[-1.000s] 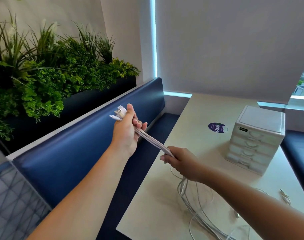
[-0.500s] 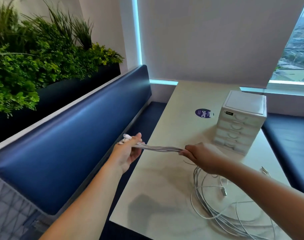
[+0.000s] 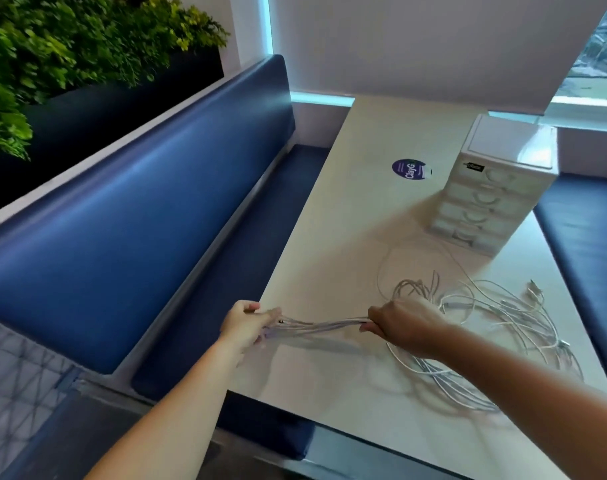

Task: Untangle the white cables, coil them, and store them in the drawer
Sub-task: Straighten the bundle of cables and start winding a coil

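Both of my hands are clamped on the white cables [image 3: 321, 325]. My left hand [image 3: 248, 323] has its fingers curled round the gathered ends at the near left edge of the worktop [image 3: 347, 230]. My right hand [image 3: 404, 323] grips the same bundle just to the right, so a short stretch of strands runs between them.

Beyond my right hand the rest lies on the worktop as a loose tangle [image 3: 485, 317] of crossing loops, with one connector [image 3: 534, 292] lying free on its far right side. The drawer unit [image 3: 492, 188] stands far right, close to the tangle, and every drawer looks closed.

I judge the untangling barely begun, and the main danger is pulling too hard. A sharp tug could cinch the crossed loops into a knot instead of freeing them. It could also drag the whole heap toward the near edge, or snag the connector on another strand.

My left hand sits right at the edge above the blue bench [image 3: 139, 220], so any strand slipping from it would drop off the worktop. With neither hand free, no drawer can be opened yet.
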A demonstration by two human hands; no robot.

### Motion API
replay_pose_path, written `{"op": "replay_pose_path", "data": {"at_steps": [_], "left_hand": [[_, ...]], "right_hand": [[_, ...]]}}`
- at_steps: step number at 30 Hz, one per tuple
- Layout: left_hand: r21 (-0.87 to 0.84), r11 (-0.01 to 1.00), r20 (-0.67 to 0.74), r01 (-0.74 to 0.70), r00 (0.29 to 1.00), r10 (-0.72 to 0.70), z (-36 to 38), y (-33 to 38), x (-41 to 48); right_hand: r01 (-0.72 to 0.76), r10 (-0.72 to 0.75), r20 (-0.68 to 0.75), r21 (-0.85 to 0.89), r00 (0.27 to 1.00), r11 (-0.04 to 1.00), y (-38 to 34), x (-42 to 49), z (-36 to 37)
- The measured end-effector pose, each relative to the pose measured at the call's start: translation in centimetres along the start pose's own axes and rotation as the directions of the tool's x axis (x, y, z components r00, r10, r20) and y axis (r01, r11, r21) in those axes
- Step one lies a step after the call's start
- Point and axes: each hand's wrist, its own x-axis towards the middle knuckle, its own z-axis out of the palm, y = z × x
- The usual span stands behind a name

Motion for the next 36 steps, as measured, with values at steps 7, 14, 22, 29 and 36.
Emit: {"op": "replay_pose_path", "data": {"at_steps": [7, 14, 22, 29, 36], "left_hand": [[0.653, 0.365, 0.409, -0.663, 0.715, 0.567, 1.9, 2.2, -1.6], [0.639, 0.179, 0.627, -0.748, 0.641, 0.443, 5.0, 2.3, -1.4], [0.641, -0.068, 0.533, -0.764, 0.38, 0.756, 2.9, 5.5, 0.2], [0.681, -0.142, 0.427, -0.718, 0.233, 0.874, 0.5, 9.2, 1.0], [0.771, -0.098, 0.313, -0.629, 0.241, 0.919, -3.9, 10.8, 0.8]], "right_hand": [[0.04, -0.038, -0.052, 0.034, 0.998, 0.999, -1.1, 0.5, 0.5], [0.025, -0.022, -0.108, 0.022, 0.994, 0.999, -1.2, 0.5, -0.8], [-0.079, 0.079, -0.065, 0.006, 0.995, 0.997, 0.5, 1.6, -4.0], [-0.175, 0.175, -0.018, -0.013, 0.984, 0.984, 2.6, 2.9, -8.2], [-0.248, 0.242, -0.112, -0.045, 0.964, 0.968, 6.8, 0.7, -10.5]]}}
